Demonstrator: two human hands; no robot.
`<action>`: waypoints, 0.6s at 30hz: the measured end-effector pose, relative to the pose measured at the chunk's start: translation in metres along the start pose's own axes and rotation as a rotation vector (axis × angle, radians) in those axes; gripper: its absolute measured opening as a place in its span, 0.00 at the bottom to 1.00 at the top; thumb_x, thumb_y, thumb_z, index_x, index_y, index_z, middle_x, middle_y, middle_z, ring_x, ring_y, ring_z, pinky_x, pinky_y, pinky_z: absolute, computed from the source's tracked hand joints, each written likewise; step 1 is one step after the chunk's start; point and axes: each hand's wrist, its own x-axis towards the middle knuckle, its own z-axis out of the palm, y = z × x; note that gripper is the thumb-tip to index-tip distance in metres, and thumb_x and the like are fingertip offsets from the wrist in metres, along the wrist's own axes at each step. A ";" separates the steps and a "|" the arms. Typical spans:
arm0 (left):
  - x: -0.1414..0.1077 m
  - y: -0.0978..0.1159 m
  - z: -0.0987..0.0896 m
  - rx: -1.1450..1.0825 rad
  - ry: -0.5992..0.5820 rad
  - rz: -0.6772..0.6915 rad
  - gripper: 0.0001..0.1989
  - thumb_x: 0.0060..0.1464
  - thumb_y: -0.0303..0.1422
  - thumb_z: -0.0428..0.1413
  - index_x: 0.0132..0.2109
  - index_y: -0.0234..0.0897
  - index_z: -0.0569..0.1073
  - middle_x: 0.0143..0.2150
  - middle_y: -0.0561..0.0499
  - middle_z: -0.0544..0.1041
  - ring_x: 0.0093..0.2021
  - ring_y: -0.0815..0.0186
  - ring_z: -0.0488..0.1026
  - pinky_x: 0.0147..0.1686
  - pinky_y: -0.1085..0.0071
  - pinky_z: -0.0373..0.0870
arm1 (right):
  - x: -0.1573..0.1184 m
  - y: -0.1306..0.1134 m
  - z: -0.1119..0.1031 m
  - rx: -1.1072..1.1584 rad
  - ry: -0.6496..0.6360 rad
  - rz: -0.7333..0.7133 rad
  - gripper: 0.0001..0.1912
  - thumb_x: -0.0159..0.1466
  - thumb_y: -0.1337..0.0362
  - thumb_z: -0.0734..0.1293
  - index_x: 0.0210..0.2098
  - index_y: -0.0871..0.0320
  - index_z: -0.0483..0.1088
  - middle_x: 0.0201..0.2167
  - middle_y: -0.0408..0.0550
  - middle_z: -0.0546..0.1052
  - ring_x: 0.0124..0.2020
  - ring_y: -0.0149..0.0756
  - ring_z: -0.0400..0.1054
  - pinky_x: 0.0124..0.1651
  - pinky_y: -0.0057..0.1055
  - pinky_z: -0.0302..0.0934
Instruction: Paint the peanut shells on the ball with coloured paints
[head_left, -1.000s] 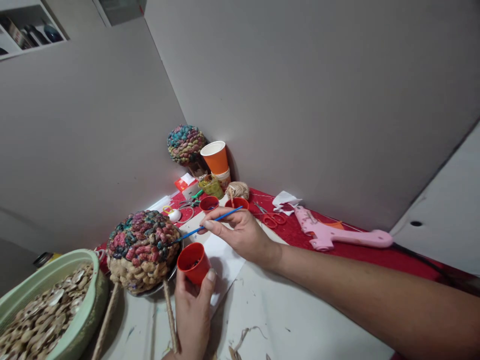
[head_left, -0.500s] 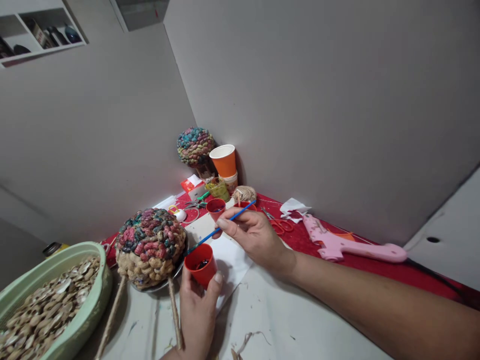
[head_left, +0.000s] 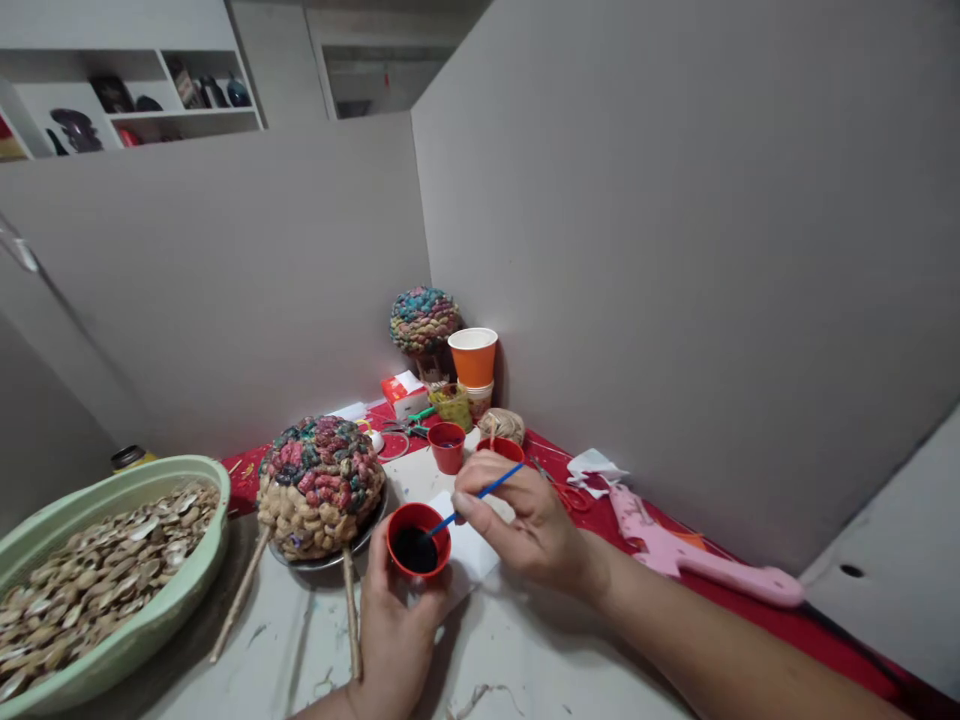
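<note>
My left hand (head_left: 401, 630) holds a red cup (head_left: 418, 540) with dark liquid inside. Pinched in the fingers of my right hand (head_left: 521, 515) is a blue brush (head_left: 487, 488), whose tip dips into that cup. Left of the cup, a round shell-covered ball (head_left: 321, 487) rests on a metal dish (head_left: 322, 562); its top is painted pink, red and dark green, and its lower part is bare tan. Two twine-wrapped sticks (head_left: 351, 610) extend from beneath it toward me.
A green basket (head_left: 217, 530) of shells stands at the left. Behind are a painted ball (head_left: 424, 320), orange cup (head_left: 473, 358), red cup (head_left: 447, 447) and twine (head_left: 502, 425). A pink glue gun (head_left: 705, 562) lies right on red cloth (head_left: 810, 625).
The brush tip has moved from beside the painted ball at the cup's rim down into the cup. The cup is now tilted toward the camera, and the view has shifted.
</note>
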 end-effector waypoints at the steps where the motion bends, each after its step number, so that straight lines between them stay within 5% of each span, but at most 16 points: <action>1: -0.001 -0.001 0.000 0.017 0.003 0.018 0.25 0.51 0.34 0.61 0.56 0.38 0.67 0.54 0.44 0.76 0.53 0.56 0.73 0.57 0.58 0.66 | 0.000 -0.001 0.001 -0.019 -0.019 -0.030 0.08 0.66 0.71 0.62 0.30 0.56 0.68 0.25 0.44 0.74 0.28 0.34 0.68 0.36 0.34 0.63; 8: -0.004 0.006 0.003 -0.052 -0.019 0.013 0.25 0.47 0.30 0.60 0.54 0.37 0.68 0.51 0.44 0.78 0.51 0.55 0.75 0.51 0.61 0.71 | -0.002 -0.006 0.007 -0.085 -0.170 -0.084 0.06 0.65 0.72 0.63 0.32 0.57 0.68 0.25 0.45 0.74 0.27 0.34 0.66 0.35 0.33 0.61; 13: -0.009 0.016 0.002 -0.162 -0.042 -0.014 0.23 0.44 0.26 0.60 0.50 0.37 0.70 0.47 0.47 0.79 0.47 0.58 0.75 0.50 0.64 0.70 | -0.009 -0.005 0.005 0.026 -0.062 0.025 0.08 0.67 0.71 0.62 0.31 0.56 0.68 0.25 0.43 0.72 0.28 0.34 0.67 0.35 0.32 0.61; 18: -0.023 0.033 -0.001 -0.343 -0.196 -0.029 0.25 0.46 0.24 0.59 0.53 0.37 0.68 0.49 0.47 0.78 0.48 0.60 0.74 0.51 0.66 0.69 | -0.015 -0.008 0.001 0.244 0.025 0.220 0.13 0.71 0.65 0.61 0.30 0.56 0.70 0.26 0.43 0.71 0.29 0.32 0.68 0.33 0.30 0.62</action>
